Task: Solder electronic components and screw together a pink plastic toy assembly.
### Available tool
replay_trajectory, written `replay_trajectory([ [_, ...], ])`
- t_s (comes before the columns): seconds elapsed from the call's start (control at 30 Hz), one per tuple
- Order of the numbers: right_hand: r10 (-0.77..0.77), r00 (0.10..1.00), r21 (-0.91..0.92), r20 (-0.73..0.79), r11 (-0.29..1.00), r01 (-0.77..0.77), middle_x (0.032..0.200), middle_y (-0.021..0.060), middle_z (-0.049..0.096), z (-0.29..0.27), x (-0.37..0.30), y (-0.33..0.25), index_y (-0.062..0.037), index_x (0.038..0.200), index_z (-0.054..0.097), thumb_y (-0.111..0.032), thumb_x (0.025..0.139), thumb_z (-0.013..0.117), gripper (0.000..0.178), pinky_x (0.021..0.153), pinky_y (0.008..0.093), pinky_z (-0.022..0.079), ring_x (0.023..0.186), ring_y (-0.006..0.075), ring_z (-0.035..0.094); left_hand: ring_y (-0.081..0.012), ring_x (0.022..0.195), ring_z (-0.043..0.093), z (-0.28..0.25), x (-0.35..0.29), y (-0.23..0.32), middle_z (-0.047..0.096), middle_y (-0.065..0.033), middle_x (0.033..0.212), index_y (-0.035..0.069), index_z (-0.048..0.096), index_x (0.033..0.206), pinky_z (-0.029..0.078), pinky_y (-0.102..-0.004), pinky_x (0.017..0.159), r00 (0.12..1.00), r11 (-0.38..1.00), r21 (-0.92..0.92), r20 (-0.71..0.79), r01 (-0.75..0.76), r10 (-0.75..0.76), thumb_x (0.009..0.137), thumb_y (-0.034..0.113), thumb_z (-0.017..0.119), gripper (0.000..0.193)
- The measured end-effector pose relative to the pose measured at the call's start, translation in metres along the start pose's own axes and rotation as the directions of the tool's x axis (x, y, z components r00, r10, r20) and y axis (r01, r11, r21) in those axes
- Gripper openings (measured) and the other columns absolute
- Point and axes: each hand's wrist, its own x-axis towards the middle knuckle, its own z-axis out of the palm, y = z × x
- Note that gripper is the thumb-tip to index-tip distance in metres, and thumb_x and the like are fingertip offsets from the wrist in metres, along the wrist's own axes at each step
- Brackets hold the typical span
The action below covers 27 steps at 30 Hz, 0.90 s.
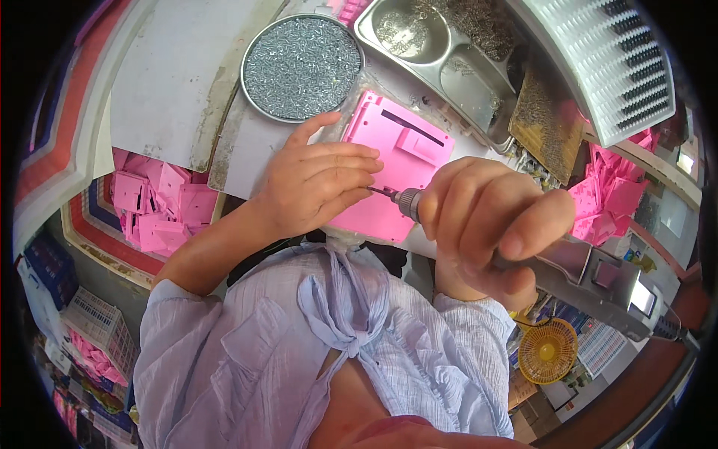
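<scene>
A pink plastic panel (359, 213) with a dark slot and a raised block lies in front of me, on clear plastic wrap. Across its left side rests my left hand (318, 176), fingers stretched over the surface and little finger spread apart; the thumb is hidden. My right hand (490, 224) is wrapped round a grey electric screwdriver (598, 288), which slants in from the lower right with a cable at its back end. Its thin bit reaches the panel beside my left fingertips. Whether a screw sits at the bit's tip cannot be made out.
Beyond the panel stand a round tray (303, 69) of small metal screws and a steel compartment tray (467, 82) with small metal parts. Pink pieces fill a box (161, 198) at left; more pink pieces (609, 187) lie at right. A yellow basket (547, 352) is lower right.
</scene>
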Motion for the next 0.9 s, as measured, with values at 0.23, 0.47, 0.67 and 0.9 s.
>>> replay_trajectory([
  [0.23, 0.03, 1.0, -0.014, -0.005, 0.999, -0.03, 0.063, -0.0054, 0.053, 0.003, 0.013, -0.001, -0.0161, 0.11, 0.055, -0.032, 0.103, 0.061, 0.019, 0.045, 0.0261, 0.039, 0.051, 0.0098, 0.051, -0.0275, 0.11, 0.072, -0.009, 0.01, 0.0, 0.075, -0.0116, 0.111, 0.007, 0.069, 0.097, 0.034, -0.0531, 0.116, 0.99, 0.996, 0.012, -0.103, -0.092, 0.093, 0.085, 0.013, 0.076, 0.015],
  [0.47, -0.154, 0.969, -0.02, -0.192, 0.988, 0.153, 0.068, 0.009, 0.057, -0.025, 0.041, 0.06, -0.0033, 0.104, 0.048, -0.009, 0.097, 0.067, 0.021, 0.052, 0.0332, 0.044, 0.055, 0.015, 0.051, -0.0234, 0.111, 0.071, -0.007, -0.004, -0.002, 0.075, -0.0083, 0.111, 0.009, 0.069, 0.093, 0.039, -0.0465, 0.107, 0.995, 0.988, 0.135, -0.061, -0.071, 0.079, 0.085, 0.012, 0.075, 0.011],
  [0.67, -0.086, 0.978, -0.318, -0.191, 0.948, 0.021, 0.06, 0.0039, 0.046, -0.019, 0.035, 0.079, -0.0078, 0.099, 0.044, -0.009, 0.1, 0.06, 0.015, 0.047, 0.0316, 0.035, 0.051, 0.0142, 0.042, -0.0155, 0.11, 0.07, 0.001, -0.005, 0.003, 0.075, -0.0027, 0.111, 0.011, 0.067, 0.089, 0.036, -0.0376, 0.081, 0.998, 0.972, 0.233, -0.068, 0.017, -0.001, 0.085, 0.014, 0.073, 0.008],
  [0.9, -0.051, 0.989, -0.381, -0.139, 0.925, -0.006, 0.057, 0.0048, 0.047, -0.019, 0.036, 0.074, -0.0079, 0.093, 0.042, -0.008, 0.099, 0.062, 0.02, 0.046, 0.032, 0.035, 0.047, 0.0139, 0.043, -0.0106, 0.107, 0.07, 0.007, -0.006, 0.005, 0.076, -0.0004, 0.108, 0.013, 0.065, 0.085, 0.033, -0.035, 0.074, 0.992, 0.965, 0.261, -0.125, 0.039, -0.006, 0.087, 0.016, 0.068, 0.005],
])
